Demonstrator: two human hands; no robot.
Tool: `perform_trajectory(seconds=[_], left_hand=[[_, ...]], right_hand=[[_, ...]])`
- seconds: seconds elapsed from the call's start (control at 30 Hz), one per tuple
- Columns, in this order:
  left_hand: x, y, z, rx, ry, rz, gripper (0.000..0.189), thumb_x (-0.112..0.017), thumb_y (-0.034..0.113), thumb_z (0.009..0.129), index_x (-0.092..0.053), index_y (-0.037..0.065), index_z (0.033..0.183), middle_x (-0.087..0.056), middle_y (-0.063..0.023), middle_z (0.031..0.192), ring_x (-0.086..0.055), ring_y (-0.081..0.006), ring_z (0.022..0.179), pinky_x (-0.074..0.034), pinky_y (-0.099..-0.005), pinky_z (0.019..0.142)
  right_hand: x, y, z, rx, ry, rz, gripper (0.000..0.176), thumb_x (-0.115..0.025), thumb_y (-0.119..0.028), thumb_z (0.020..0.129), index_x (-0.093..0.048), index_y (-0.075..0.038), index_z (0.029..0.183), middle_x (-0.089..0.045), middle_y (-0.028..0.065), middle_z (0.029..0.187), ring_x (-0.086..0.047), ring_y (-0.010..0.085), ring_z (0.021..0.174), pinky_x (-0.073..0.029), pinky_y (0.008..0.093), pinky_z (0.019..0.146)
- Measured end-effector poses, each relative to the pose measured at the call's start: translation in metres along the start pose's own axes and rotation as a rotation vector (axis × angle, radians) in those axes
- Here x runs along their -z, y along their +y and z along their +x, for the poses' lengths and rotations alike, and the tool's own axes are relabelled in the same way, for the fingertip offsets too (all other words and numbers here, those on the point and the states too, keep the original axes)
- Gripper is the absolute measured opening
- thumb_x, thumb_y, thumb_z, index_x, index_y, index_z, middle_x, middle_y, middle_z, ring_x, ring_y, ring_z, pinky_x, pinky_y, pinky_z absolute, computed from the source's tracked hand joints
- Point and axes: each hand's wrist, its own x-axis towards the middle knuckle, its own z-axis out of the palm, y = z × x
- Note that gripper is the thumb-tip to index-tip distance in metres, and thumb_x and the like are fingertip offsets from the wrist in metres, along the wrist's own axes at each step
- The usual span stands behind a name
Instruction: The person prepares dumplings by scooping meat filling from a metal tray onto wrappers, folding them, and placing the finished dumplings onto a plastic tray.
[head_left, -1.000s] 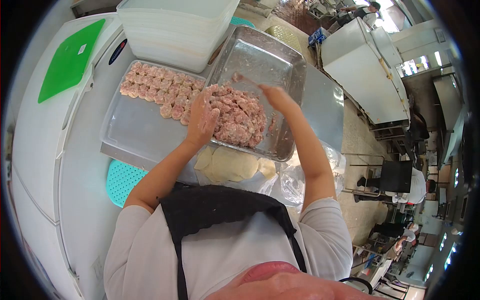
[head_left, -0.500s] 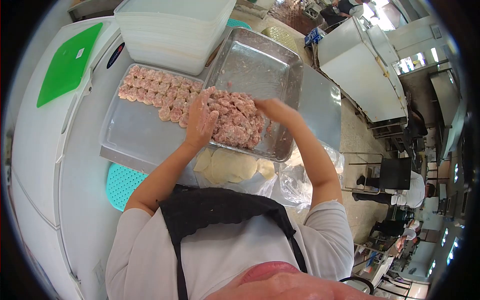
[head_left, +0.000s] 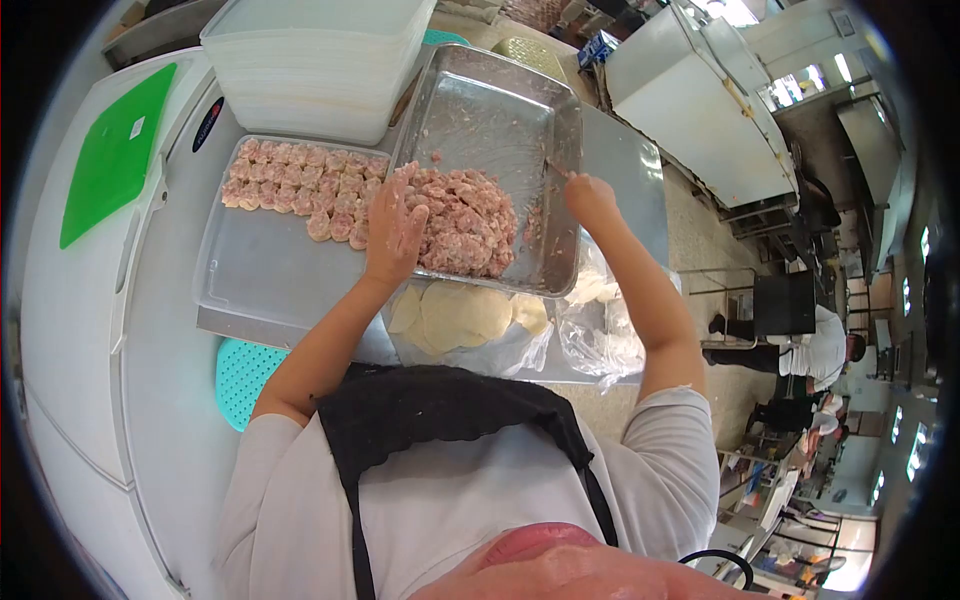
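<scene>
A steel pan (head_left: 490,85) holds a mound of pink minced meat (head_left: 462,222) on its near left side. My left hand (head_left: 397,225) is at the pan's left rim, fingers stretched and thumb apart, alongside the meat. Over the pan's right rim, my right hand (head_left: 592,200) is closed around a thin, narrow tool (head_left: 556,167) that points into the pan; its exact kind cannot be made out. To the left, a pale tray (head_left: 270,245) carries rows of filled dumplings (head_left: 300,185). Round dough wrappers (head_left: 465,315) lie below the pan on clear plastic.
Behind the tray stands a stack of white plastic trays (head_left: 310,75). A green board (head_left: 118,155) rests on the white freezer (head_left: 70,330) at left. A turquoise perforated stool (head_left: 245,380) is below the table. Another person (head_left: 820,345) stands farther off at right.
My right hand has moved from the meat mound to the right, over the pan's right rim, bringing the thin tool into sight. My left hand stays beside the meat.
</scene>
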Motion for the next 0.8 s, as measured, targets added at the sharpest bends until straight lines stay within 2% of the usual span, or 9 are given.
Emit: perform_trajectory(seconds=[0.07,0.13,0.3,0.43,0.57,0.6,0.7,0.73,0.8], left_hand=[[0.0,0.001,0.0,0.009,-0.007,-0.011,0.062,-0.032,0.047,0.099,-0.037,0.0,0.14,-0.044,-0.02,0.138,-0.039,-0.0373,0.128,-0.026,-0.0454,0.108],[-0.001,0.0,0.0,0.0,0.019,0.007,0.06,-0.034,0.045,0.099,-0.039,0.0,0.139,-0.045,-0.0201,0.137,-0.041,-0.0369,0.127,-0.027,-0.0452,0.108],[-0.002,-0.002,0.0,-0.003,0.022,-0.028,0.058,-0.035,0.043,0.099,-0.041,0.0,0.137,-0.047,-0.0193,0.135,-0.043,-0.0364,0.125,-0.027,-0.0446,0.107],[-0.002,-0.003,0.0,-0.026,0.023,-0.022,0.056,-0.036,0.041,0.099,-0.041,0.0,0.137,-0.048,-0.0191,0.135,-0.043,-0.0359,0.125,-0.028,-0.0439,0.107],[-0.002,0.0,0.001,-0.024,0.018,-0.024,0.054,-0.037,0.039,0.099,-0.041,0.0,0.137,-0.048,-0.0192,0.135,-0.043,-0.0361,0.125,-0.028,-0.0443,0.106],[0.0,0.004,0.002,-0.006,0.015,-0.058,0.052,-0.038,0.037,0.099,-0.041,0.001,0.136,-0.048,-0.0192,0.135,-0.043,-0.0364,0.125,-0.029,-0.0443,0.106],[0.002,0.003,0.0,0.013,0.007,-0.066,0.051,-0.039,0.035,0.099,-0.041,0.001,0.136,-0.048,-0.0191,0.135,-0.043,-0.0369,0.125,-0.029,-0.0442,0.106],[0.0,0.001,0.0,0.009,0.009,-0.048,0.05,-0.04,0.033,0.099,-0.041,0.001,0.136,-0.048,-0.0191,0.135,-0.043,-0.0371,0.125,-0.029,-0.0441,0.106],[-0.003,-0.002,-0.001,-0.006,0.013,-0.034,0.049,-0.041,0.032,0.098,-0.041,0.001,0.136,-0.048,-0.0192,0.135,-0.043,-0.0371,0.125,-0.029,-0.044,0.106]], right_hand=[[0.022,-0.011,-0.037,0.031,-0.073,-0.008,0.016,-0.057,-0.01,0.081,-0.07,-0.003,0.086,-0.069,0.0145,0.089,-0.068,0.0321,0.085,-0.056,0.041,0.07],[0.036,-0.026,-0.073,0.121,-0.283,0.127,0.019,-0.048,-0.009,0.087,-0.064,0.0,0.091,-0.067,0.0199,0.083,-0.067,0.0347,0.081,-0.054,0.0447,0.069],[0.037,-0.091,-0.132,0.187,-0.285,0.391,0.017,-0.044,-0.007,0.089,-0.057,0.002,0.095,-0.065,0.026,0.084,-0.064,0.0417,0.084,-0.051,0.051,0.072],[0.074,-0.053,-0.13,-0.06,-0.457,0.356,0.021,-0.046,-0.006,0.087,-0.06,0.001,0.102,-0.066,0.025,0.088,-0.065,0.0395,0.086,-0.051,0.0504,0.073],[0.02,-0.079,-0.133,-0.052,-0.273,0.402,0.018,-0.051,-0.007,0.083,-0.066,-0.001,0.091,-0.067,0.0227,0.09,-0.066,0.0383,0.083,-0.053,0.0471,0.072],[0.051,-0.097,-0.136,-0.003,-0.313,0.426,0.016,-0.051,-0.006,0.082,-0.066,0.001,0.085,-0.067,0.0232,0.085,-0.066,0.039,0.082,-0.053,0.0477,0.071],[0.038,-0.063,-0.128,0.118,-0.281,0.312,0.017,-0.05,-0.005,0.082,-0.066,0.002,0.081,-0.066,0.0245,0.082,-0.066,0.0395,0.081,-0.053,0.0486,0.072],[0.058,-0.062,-0.128,-0.151,-0.351,0.37,0.016,-0.051,-0.004,0.081,-0.065,0.002,0.082,-0.066,0.0245,0.08,-0.066,0.0395,0.082,-0.053,0.0488,0.072],[0.016,-0.075,-0.129,-0.103,-0.28,0.417,0.016,-0.051,-0.005,0.081,-0.066,0.002,0.082,-0.066,0.0242,0.082,-0.066,0.0394,0.083,-0.053,0.0485,0.072]])
